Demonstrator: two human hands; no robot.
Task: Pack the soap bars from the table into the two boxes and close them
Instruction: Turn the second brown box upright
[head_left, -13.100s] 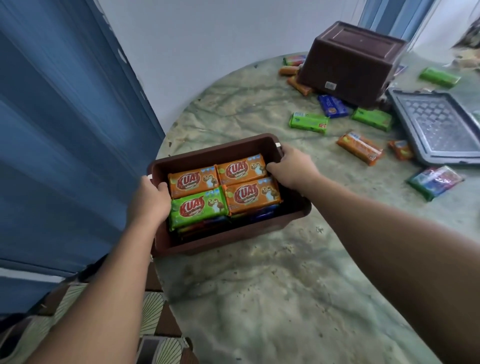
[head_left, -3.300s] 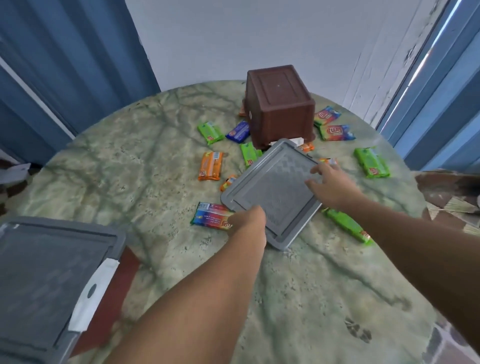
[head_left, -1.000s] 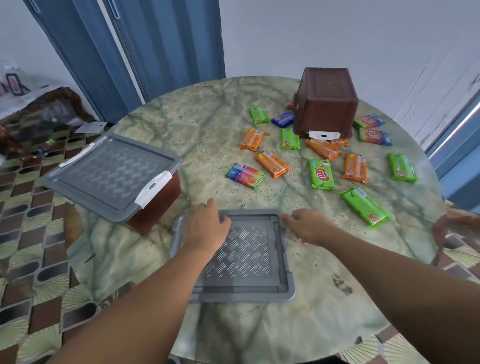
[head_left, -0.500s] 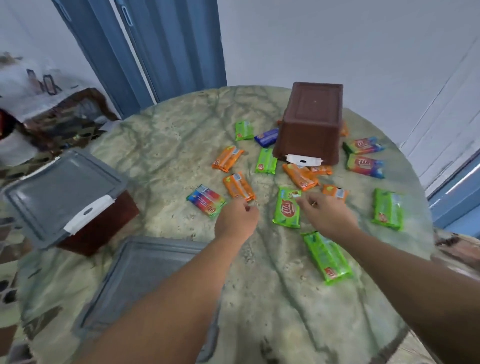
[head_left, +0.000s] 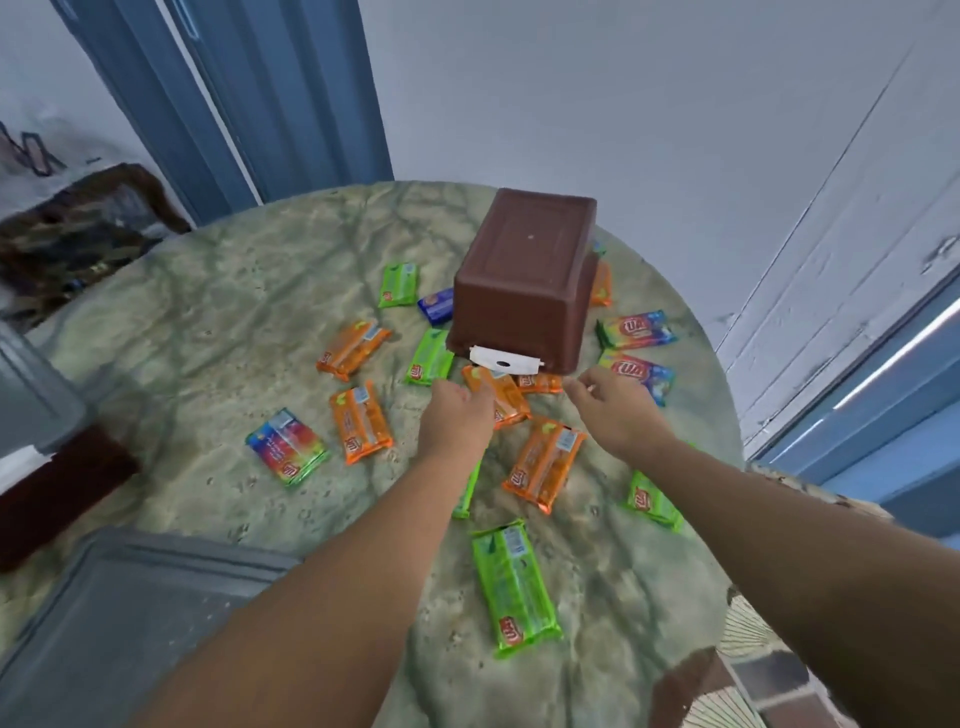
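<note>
Both hands have left the grey lid (head_left: 130, 613), which now lies flat at the near left of the desk (head_left: 208, 291), and have gone forward to the upturned brown box (head_left: 522, 280). Left hand (head_left: 454, 418), fingers loosely curled, hovers over an orange soap bar (head_left: 498, 397) just below the box's white latch (head_left: 504, 360); whether it touches the bar I cannot tell. Right hand (head_left: 610, 408) is spread and empty, reaching for the box's near right corner. First box (head_left: 47, 467) sits closed at the far left, so the step in hand is likely righting the second one. That calls for a hold on both sides, then a flip to bring its mouth up. It stands bottom-up, long axis running away from the person. Soap bars lie scattered around it, pointing every way.
</note>
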